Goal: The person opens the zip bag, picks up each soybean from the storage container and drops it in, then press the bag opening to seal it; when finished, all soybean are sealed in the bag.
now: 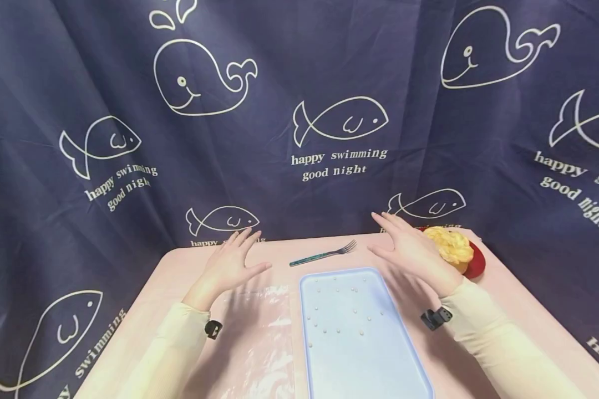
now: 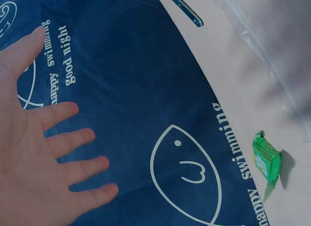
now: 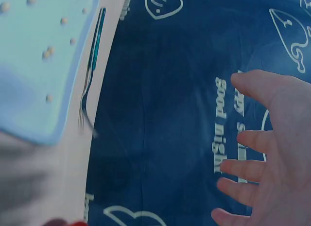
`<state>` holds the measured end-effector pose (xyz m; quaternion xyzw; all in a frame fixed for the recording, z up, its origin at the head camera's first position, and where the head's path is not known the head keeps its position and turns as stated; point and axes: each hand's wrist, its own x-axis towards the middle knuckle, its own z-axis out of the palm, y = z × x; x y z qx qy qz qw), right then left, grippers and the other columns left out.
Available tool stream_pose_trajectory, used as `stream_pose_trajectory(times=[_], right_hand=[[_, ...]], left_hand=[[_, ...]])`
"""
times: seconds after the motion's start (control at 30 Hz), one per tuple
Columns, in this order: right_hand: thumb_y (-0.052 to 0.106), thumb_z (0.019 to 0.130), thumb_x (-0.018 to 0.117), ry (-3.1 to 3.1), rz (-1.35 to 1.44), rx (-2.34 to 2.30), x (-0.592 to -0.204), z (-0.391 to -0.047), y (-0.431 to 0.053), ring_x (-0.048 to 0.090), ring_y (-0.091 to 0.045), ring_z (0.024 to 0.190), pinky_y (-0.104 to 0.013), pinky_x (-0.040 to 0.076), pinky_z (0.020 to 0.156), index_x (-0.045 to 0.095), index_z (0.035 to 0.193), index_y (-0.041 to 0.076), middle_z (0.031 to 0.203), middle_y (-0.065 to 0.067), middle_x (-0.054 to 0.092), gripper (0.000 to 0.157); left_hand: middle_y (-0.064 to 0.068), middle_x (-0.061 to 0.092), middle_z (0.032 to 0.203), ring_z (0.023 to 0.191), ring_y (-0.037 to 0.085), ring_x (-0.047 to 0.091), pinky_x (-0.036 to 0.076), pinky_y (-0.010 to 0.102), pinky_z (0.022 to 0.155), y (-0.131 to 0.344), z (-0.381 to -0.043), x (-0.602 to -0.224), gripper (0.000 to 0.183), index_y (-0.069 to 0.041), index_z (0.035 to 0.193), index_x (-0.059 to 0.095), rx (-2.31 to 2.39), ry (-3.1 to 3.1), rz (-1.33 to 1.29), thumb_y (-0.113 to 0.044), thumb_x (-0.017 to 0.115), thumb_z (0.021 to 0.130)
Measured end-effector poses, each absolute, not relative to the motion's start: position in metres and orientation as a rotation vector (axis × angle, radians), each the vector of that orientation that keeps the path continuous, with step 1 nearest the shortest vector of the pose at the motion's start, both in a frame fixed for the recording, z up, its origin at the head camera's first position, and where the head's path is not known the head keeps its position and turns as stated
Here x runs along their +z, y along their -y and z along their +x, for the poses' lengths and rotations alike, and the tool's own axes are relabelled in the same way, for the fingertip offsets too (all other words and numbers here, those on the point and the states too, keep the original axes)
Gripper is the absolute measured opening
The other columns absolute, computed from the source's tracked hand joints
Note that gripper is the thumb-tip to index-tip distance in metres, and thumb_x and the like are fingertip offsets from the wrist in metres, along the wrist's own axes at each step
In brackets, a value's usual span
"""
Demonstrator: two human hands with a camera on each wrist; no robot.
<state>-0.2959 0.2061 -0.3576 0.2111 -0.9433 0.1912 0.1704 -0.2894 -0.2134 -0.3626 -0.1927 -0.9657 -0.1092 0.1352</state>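
Note:
My left hand (image 1: 231, 264) hovers over the left side of the table, fingers spread and nothing in them. On the other side my right hand (image 1: 408, 248) is raised too, its fingers apart and holding nothing. Between the hands, towards the back edge, lies a fork (image 1: 323, 256) with a teal patterned handle. In front of it a pale blue tray (image 1: 364, 366) bears several small whitish beads (image 1: 369, 318). A clear plastic sheet or bag (image 1: 259, 354) lies flat left of the tray. The left wrist view shows a small green packet (image 2: 267, 160) on the table.
Behind the right hand sits a yellow, ruffled object (image 1: 449, 245) on a red plate-like base (image 1: 476, 263). The pink table (image 1: 179, 277) ends at a dark blue curtain (image 1: 339, 72) printed with whales and fish. Wrist straps with small cameras (image 1: 435, 318) sit on both sleeves.

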Motion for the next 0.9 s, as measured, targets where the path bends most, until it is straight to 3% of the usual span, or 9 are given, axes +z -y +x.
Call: stream_pose_trajectory(times=[0.1, 0.23, 0.33, 0.43, 0.53, 0.77, 0.9], right_hand=[[0.039, 0.095, 0.069, 2.666, 0.643, 0.659, -0.359, -0.3, -0.188, 0.046, -0.041, 0.137, -0.06, 0.041, 0.108, 0.046, 0.152, 0.007, 0.149, -0.02, 0.05, 0.07], [0.024, 0.093, 0.073, 2.617, 0.743, 0.85, -0.366, -0.307, -0.159, 0.063, -0.037, 0.116, -0.056, 0.051, 0.096, 0.061, 0.135, 0.002, 0.125, -0.018, 0.067, 0.05], [0.015, 0.091, 0.074, 2.598, 0.856, 0.986, -0.374, -0.312, -0.137, 0.068, -0.034, 0.104, -0.052, 0.055, 0.091, 0.067, 0.124, -0.002, 0.111, -0.016, 0.072, 0.037], [0.01, 0.092, 0.073, 2.631, 0.98, 1.065, -0.383, -0.316, -0.114, 0.069, -0.034, 0.103, -0.049, 0.057, 0.091, 0.068, 0.119, -0.004, 0.11, -0.016, 0.072, 0.031], [0.007, 0.092, 0.072, 2.696, 1.078, 1.068, -0.393, -0.322, -0.092, 0.069, -0.032, 0.105, -0.042, 0.058, 0.091, 0.069, 0.119, -0.005, 0.112, -0.016, 0.072, 0.03], [0.008, 0.089, 0.076, 2.876, 1.12, 0.992, -0.417, -0.339, -0.042, 0.07, -0.027, 0.103, -0.035, 0.057, 0.09, 0.069, 0.121, -0.004, 0.111, -0.012, 0.074, 0.034], [0.008, 0.087, 0.079, 2.966, 1.08, 0.945, -0.435, -0.346, -0.017, 0.069, -0.024, 0.099, -0.035, 0.057, 0.09, 0.071, 0.116, -0.002, 0.105, -0.009, 0.073, 0.032]], left_hand=[[0.015, 0.049, 0.152, 0.137, 0.038, 0.048, 0.043, 0.06, 0.107, 0.217, -0.288, -0.364, 0.078, -0.011, 0.153, 0.047, -0.379, 2.771, -0.578, -0.056, 0.066, 0.092], [0.014, 0.067, 0.129, 0.115, 0.035, 0.065, 0.053, 0.053, 0.095, 0.222, -0.288, -0.366, 0.059, -0.005, 0.14, 0.06, -0.531, 2.764, -0.609, -0.041, 0.071, 0.094], [0.01, 0.073, 0.105, 0.094, 0.028, 0.069, 0.057, 0.046, 0.084, 0.227, -0.289, -0.369, 0.037, -0.002, 0.122, 0.069, -0.609, 2.796, -0.666, -0.027, 0.073, 0.094], [0.003, 0.07, 0.089, 0.081, 0.019, 0.066, 0.056, 0.038, 0.076, 0.235, -0.292, -0.375, 0.022, -0.001, 0.109, 0.072, -0.643, 2.875, -0.712, -0.017, 0.074, 0.093], [0.0, 0.069, 0.086, 0.078, 0.016, 0.066, 0.056, 0.036, 0.075, 0.245, -0.296, -0.387, 0.017, -0.001, 0.105, 0.072, -0.638, 2.969, -0.705, -0.011, 0.074, 0.091], [0.012, 0.072, 0.099, 0.096, 0.034, 0.068, 0.055, 0.048, 0.088, 0.271, -0.302, -0.418, 0.02, 0.001, 0.109, 0.073, -0.544, 3.068, -0.554, -0.007, 0.073, 0.09], [0.009, 0.071, 0.096, 0.092, 0.029, 0.067, 0.055, 0.046, 0.087, 0.283, -0.304, -0.435, 0.021, -0.001, 0.106, 0.073, -0.552, 3.088, -0.478, -0.004, 0.077, 0.086]])
